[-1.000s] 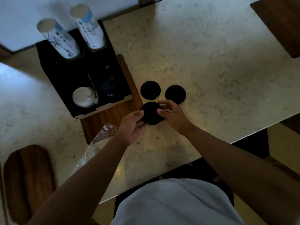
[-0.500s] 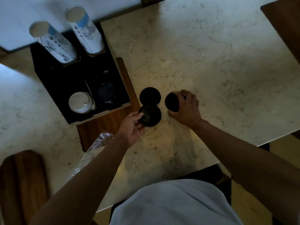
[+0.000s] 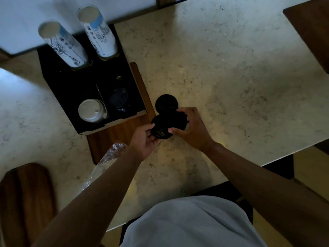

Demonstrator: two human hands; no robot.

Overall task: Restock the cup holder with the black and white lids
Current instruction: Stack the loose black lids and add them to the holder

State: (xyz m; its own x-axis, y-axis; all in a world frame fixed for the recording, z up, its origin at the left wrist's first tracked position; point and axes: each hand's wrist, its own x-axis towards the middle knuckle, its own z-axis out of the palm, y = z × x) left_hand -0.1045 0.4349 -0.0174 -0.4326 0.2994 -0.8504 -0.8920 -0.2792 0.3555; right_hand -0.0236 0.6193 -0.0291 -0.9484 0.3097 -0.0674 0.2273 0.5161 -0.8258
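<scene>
Two hands met over a pair of black lids just above the counter. The left hand had its fingers curled under the near edge of the lower black lid, thumb on top, pinching it. The right hand was closed on the upper black lid, thumb at its near rim and fingers wrapped over its far rim. The upper lid overlapped the lower one and sat slightly off-centre, so the two were not yet nested.

Just beyond the fingertips, a third black lid lay flat on the counter, touching or nearly touching the held pair; the dim light made the gap hard to judge.

The step in hand appeared to be stacking the loose lids before carrying them over. To do it well, the right hand would likely need to slide its lid toward the left palm until the rims lined up, then press lightly so they seated, while the left kept the lower lid level.

Farther out, to the left of the fingers, stood the black cup holder on a wooden board. Its near compartments held a white lid stack and, beside it, a dark black lid stack, the likely destination. Two tall sleeves of cups rose at its far side. A crumpled plastic bag lay under the left forearm.
</scene>
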